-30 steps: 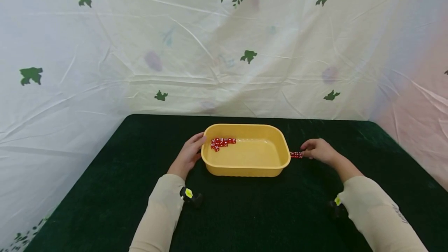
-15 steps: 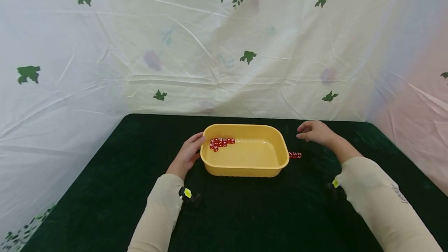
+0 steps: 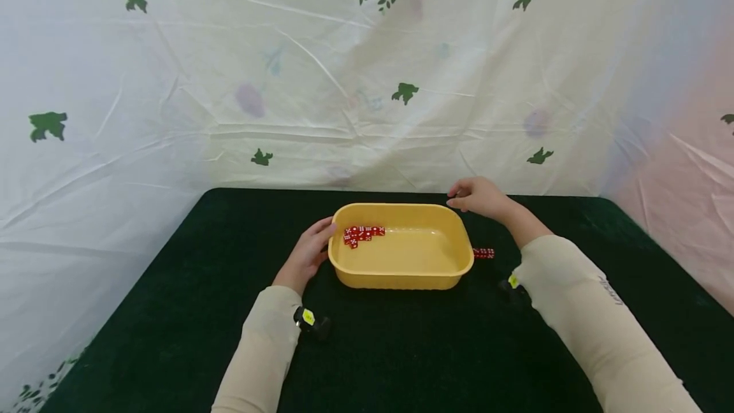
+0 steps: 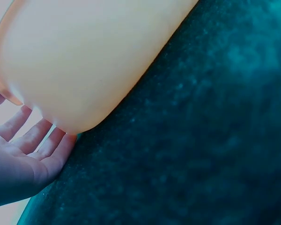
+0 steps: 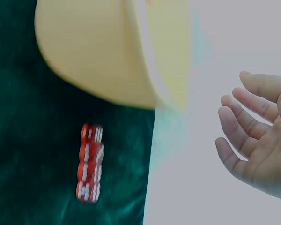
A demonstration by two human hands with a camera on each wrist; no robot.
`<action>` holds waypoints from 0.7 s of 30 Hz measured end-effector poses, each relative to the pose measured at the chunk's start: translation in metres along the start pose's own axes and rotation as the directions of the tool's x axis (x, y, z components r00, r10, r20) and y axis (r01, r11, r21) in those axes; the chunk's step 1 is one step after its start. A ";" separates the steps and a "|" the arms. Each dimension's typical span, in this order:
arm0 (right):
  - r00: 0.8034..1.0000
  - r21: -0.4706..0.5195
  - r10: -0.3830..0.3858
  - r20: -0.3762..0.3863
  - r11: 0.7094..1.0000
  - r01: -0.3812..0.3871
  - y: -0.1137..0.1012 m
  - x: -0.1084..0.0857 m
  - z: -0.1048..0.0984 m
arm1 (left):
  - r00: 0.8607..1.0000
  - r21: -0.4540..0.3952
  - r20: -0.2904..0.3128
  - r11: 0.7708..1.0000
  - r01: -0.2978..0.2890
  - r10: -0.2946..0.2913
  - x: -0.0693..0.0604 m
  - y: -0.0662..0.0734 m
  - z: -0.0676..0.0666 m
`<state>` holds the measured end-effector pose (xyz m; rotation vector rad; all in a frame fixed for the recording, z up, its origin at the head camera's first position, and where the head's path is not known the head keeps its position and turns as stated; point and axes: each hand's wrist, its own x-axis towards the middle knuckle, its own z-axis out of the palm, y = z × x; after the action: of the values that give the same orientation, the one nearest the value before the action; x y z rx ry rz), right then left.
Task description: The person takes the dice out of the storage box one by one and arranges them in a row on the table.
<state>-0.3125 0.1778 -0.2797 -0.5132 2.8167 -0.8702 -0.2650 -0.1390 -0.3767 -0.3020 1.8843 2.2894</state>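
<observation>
A yellow plastic basin [image 3: 404, 281] stands on the dark green cloth. Several red dice [image 3: 362, 233] with white pips lie clustered at the left end of its floor. My left hand [image 3: 307, 253] holds the basin's left end, thumb at the rim and fingers against the outer wall [image 4: 84, 61]. Above the far right corner of the basin is my right hand [image 3: 483, 198], its fingers loosely bent; nothing shows between them in the right wrist view. Beside the basin's right end, a straight row of dice [image 5: 89, 161] sits on the cloth, partly hidden by the basin in the head view.
The green cloth [image 3: 413, 349] covers a table with rounded far corners. Behind it hangs a pale curtain [image 3: 344, 113] printed with green birds and leaves. A small black camera [image 3: 312, 322] is strapped to the left wrist, over a cream sleeve [image 3: 258, 349].
My right hand has left the row of dice, risen away from it and swung left to the basin's far right corner. The left hand keeps its place; the dice row stays put.
</observation>
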 end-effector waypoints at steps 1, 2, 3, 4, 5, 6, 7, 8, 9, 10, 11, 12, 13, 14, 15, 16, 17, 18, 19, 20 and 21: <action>1.000 0.008 -0.011 0.000 1.000 0.011 -0.004 0.003 0.003 | 1.000 0.000 -0.001 1.000 0.001 -0.001 0.000 0.000 0.000; 1.000 0.015 -0.023 0.000 1.000 0.023 -0.009 0.005 0.005 | 1.000 -0.001 -0.003 1.000 0.002 -0.002 -0.001 0.000 0.000; 0.999 0.021 -0.036 0.002 0.999 0.036 -0.013 0.007 0.008 | 1.000 0.000 -0.004 1.000 0.002 -0.002 -0.001 0.000 0.000; 0.999 0.025 -0.050 0.004 0.998 0.050 -0.017 0.009 0.011 | 1.000 0.000 -0.003 1.000 0.001 -0.001 -0.001 0.000 0.000; 0.998 0.025 -0.063 0.004 0.998 0.062 -0.020 0.010 0.013 | 1.000 0.000 -0.003 1.000 -0.001 0.001 -0.002 0.000 0.000; 0.998 0.031 -0.070 0.005 0.997 0.070 -0.024 0.012 0.016 | 1.000 0.001 -0.004 1.000 -0.003 0.003 -0.002 0.000 0.001; 0.997 0.039 -0.082 0.008 0.996 0.081 -0.027 0.014 0.018 | 1.000 -0.001 -0.002 1.000 -0.007 0.007 -0.002 0.000 0.001; 0.995 0.043 -0.094 0.011 0.995 0.094 -0.030 0.015 0.020 | 1.000 -0.004 0.001 1.000 -0.010 0.010 -0.002 -0.001 0.001; 0.994 0.048 -0.106 0.016 0.993 0.105 -0.033 0.016 0.022 | 1.000 -0.007 0.004 1.000 -0.014 0.014 -0.002 -0.001 0.001; 0.993 0.050 -0.115 0.020 0.992 0.114 -0.035 0.018 0.025 | 1.000 -0.009 0.008 1.000 -0.018 0.018 -0.001 -0.002 0.000; 0.992 0.054 -0.124 0.025 0.991 0.123 -0.037 0.020 0.027 | 1.000 -0.010 0.009 1.000 -0.020 0.021 -0.001 -0.002 0.000; 0.991 0.058 -0.134 0.031 0.990 0.132 -0.039 0.021 0.030 | 1.000 -0.011 0.011 1.000 -0.024 0.024 0.000 -0.002 0.000; 0.989 0.060 -0.144 0.034 0.988 0.142 -0.041 0.023 0.033 | 1.000 -0.012 0.013 1.000 -0.027 0.028 0.000 -0.003 0.000; 0.988 0.065 -0.151 0.042 0.987 0.148 -0.043 0.024 0.035 | 1.000 -0.011 0.012 1.000 -0.028 0.028 0.001 -0.003 0.000; 0.986 0.063 -0.158 0.046 0.986 0.155 -0.045 0.026 0.038 | 1.000 -0.011 0.008 1.000 -0.027 0.027 0.001 -0.003 0.000; 0.985 0.065 -0.164 0.048 0.985 0.161 -0.046 0.027 0.041 | 1.000 -0.009 0.003 1.000 -0.026 0.026 0.002 -0.003 0.000; 0.984 0.063 -0.172 0.049 0.984 0.169 -0.047 0.029 0.044 | 1.000 -0.009 0.003 1.000 -0.028 0.029 0.002 -0.003 0.000; 0.983 0.069 -0.174 0.050 0.983 0.171 -0.048 0.030 0.047 | 1.000 -0.010 0.001 1.000 -0.028 0.028 0.002 -0.003 -0.001; 0.983 0.073 -0.176 0.050 0.982 0.172 -0.049 0.031 0.049 | 1.000 -0.010 0.000 1.000 -0.026 0.026 0.002 -0.003 0.000; 0.983 0.084 -0.174 0.051 0.982 0.169 -0.049 0.032 0.052 | 1.000 -0.010 0.000 1.000 -0.024 0.024 0.002 -0.003 0.000; 0.983 0.092 -0.175 0.048 0.981 0.170 -0.049 0.034 0.055 | 1.000 -0.009 0.000 1.000 -0.022 0.022 0.002 -0.003 0.000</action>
<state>-0.3171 0.0988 -0.2978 -0.7651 2.7007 -0.9889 -0.2660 -0.1388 -0.3801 -0.2835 1.8871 2.3126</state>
